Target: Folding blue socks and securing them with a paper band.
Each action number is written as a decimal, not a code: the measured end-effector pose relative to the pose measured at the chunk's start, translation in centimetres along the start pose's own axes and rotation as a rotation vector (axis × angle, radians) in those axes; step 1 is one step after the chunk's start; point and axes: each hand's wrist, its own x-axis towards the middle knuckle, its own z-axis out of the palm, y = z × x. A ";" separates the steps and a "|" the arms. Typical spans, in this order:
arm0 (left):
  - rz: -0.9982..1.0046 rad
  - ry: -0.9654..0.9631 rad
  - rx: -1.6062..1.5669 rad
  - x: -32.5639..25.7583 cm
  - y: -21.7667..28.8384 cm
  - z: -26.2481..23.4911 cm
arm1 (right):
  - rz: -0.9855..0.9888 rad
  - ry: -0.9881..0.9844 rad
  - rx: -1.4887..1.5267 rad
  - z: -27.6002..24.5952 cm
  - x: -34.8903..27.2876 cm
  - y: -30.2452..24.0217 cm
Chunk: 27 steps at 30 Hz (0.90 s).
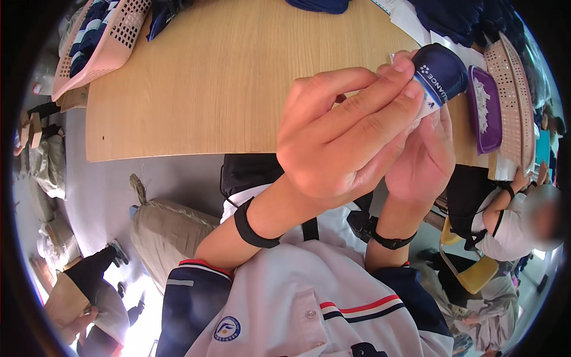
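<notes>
A folded navy fabric bundle [443,65] with a white-and-blue printed paper band [432,101] is held up over the right part of the wooden table [190,89]. My left hand [345,131] reaches across from the left, its fingertips pressed on the band and the near edge of the fabric. From below, my right hand [423,157] supports the same bundle. The left hand covers much of the right, so most of the right fingers are hidden. The far end of the bundle sticks out beyond my fingertips.
At the far left stands a pink basket [116,56] with several banded navy bundles. On the right are a purple tray [491,122] of white paper slips and a beige basket [514,89]. Dark fabric [452,18] lies at the back right. A co-worker [505,220] sits at right.
</notes>
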 end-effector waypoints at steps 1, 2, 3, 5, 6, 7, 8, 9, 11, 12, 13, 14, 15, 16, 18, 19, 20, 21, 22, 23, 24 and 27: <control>0.010 0.009 0.002 0.0 -0.1 0.0 | -0.003 0.001 0.001 0.3 0.0 0.1; 0.021 0.019 0.004 0.0 -0.3 0.0 | -0.001 0.031 0.001 0.7 0.0 0.2; 0.023 0.017 0.002 -0.1 -0.4 -0.1 | 0.002 0.062 0.000 1.1 0.0 0.3; 0.032 -0.027 -0.009 0.0 -0.6 -0.4 | 0.022 0.080 0.005 1.5 -0.1 0.2; 0.035 -0.028 -0.010 0.1 -0.6 -0.6 | 0.046 0.097 0.007 1.6 0.0 0.2; 0.022 -0.062 -0.003 0.1 -0.6 -0.9 | 0.043 0.098 0.009 1.7 0.0 0.2; 0.009 -0.095 0.004 0.2 -0.6 -1.0 | 0.045 0.081 -0.008 1.7 0.1 0.1; 0.011 -0.097 0.004 0.2 -0.6 -1.0 | 0.047 0.065 -0.025 1.7 0.1 0.1; 0.003 -0.097 0.001 0.2 -0.8 -1.0 | 0.052 0.097 0.012 2.0 0.2 0.1; 0.006 -0.097 0.003 0.2 -0.8 -0.9 | 0.060 0.130 0.045 2.2 0.3 0.1; -0.008 -0.084 -0.015 0.2 -0.7 -0.7 | 0.058 0.129 0.046 2.3 0.3 0.1; -0.022 -0.070 -0.033 0.2 -0.7 -0.7 | 0.054 0.134 0.078 2.4 0.3 0.1; -0.020 -0.070 -0.033 0.3 -0.8 -0.7 | 0.051 0.139 0.111 2.5 0.3 0.1; -0.004 -0.067 -0.004 0.4 -0.9 -0.7 | 0.051 0.136 0.111 2.7 0.4 0.0; 0.013 -0.062 0.026 0.9 -0.9 -0.8 | 0.006 0.149 -0.087 3.1 0.5 -0.3; 0.022 -0.086 0.068 1.7 -0.8 -1.2 | 0.007 0.148 -0.087 2.6 0.3 -0.3; 0.030 -0.110 0.111 2.1 -0.7 -1.4 | -0.006 0.133 -0.066 1.8 0.0 -0.3; 0.030 -0.110 0.112 2.1 -0.8 -1.2 | -0.018 0.118 -0.044 1.3 -0.1 -0.3; -0.112 -0.089 -0.069 2.2 -1.2 -1.0 | -0.018 0.114 -0.041 1.5 -0.2 -0.3; -0.253 -0.066 -0.251 2.2 -1.4 -0.9 | -0.071 0.123 -0.040 1.8 -0.3 -0.2; -0.250 -0.067 -0.247 2.2 -1.4 -0.9 | -0.124 0.132 -0.039 2.0 -0.4 -0.2; -0.230 -0.097 -0.203 2.4 -1.7 -0.9 | -0.140 0.149 0.026 1.5 -0.4 0.0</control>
